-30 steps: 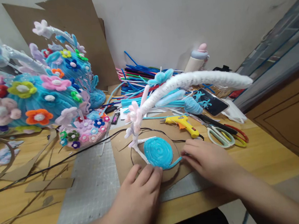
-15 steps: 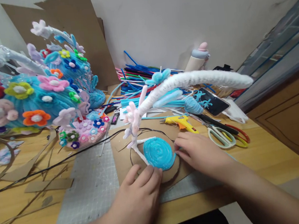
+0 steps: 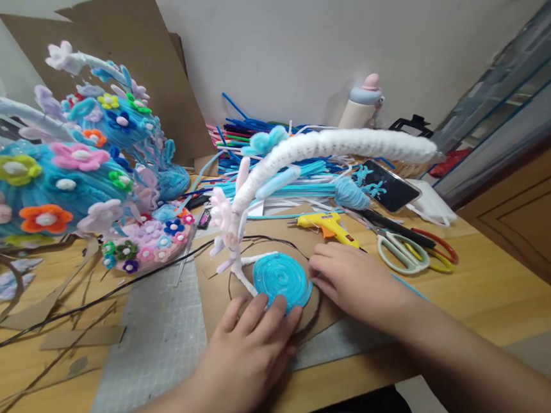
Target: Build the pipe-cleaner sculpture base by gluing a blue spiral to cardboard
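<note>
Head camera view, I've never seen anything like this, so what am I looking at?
There's no machine here: a person works bare-handed, filmed by a camera worn on their head. The left hand rests on the near edge of a blue coil lying on cardboard. The right hand pinches the coil's strand at its right edge. A white arch rises beside the coil. Around them on the table are a glue gun, scissors, a phone and, to the left, flowered crafts.

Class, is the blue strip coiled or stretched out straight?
Mostly coiled: the blue strip lies in a flat spiral, left hand on its near edge, outer strand at the right hand.
</note>
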The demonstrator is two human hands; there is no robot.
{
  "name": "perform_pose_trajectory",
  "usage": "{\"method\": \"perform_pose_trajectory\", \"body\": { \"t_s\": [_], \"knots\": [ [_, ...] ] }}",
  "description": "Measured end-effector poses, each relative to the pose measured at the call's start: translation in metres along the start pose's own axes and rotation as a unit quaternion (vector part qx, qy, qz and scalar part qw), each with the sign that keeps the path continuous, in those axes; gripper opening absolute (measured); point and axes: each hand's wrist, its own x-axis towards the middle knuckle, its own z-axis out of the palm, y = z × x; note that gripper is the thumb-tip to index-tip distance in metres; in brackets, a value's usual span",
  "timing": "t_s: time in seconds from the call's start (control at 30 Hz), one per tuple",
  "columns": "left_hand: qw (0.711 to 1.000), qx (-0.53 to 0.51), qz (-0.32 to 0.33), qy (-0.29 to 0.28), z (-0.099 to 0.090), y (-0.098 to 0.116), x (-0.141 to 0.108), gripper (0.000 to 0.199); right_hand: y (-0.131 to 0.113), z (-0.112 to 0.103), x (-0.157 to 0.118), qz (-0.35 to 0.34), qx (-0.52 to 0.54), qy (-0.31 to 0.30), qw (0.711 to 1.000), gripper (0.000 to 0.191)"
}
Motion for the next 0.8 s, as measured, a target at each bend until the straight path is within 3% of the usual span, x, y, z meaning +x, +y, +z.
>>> {"method": "perform_pose_trajectory", "body": {
  "t_s": [0.27,0.43,0.8],
  "knots": [
    [1.0,0.021,0.016,-0.005,-0.003,0.003,0.009,0.033,0.002,0.0,-0.001,0.0,0.026,0.017,1.0,0.013],
    [0.999,0.012,0.03,-0.04,-0.009,0.003,0.021,0.037,0.004,0.0,0.0,-0.003,0.054,0.016,0.998,0.01],
    [0.996,-0.02,-0.024,-0.082,-0.007,0.011,0.042,0.037,0.011,0.003,0.006,-0.007,0.107,0.014,0.994,0.009]
  ]
}}
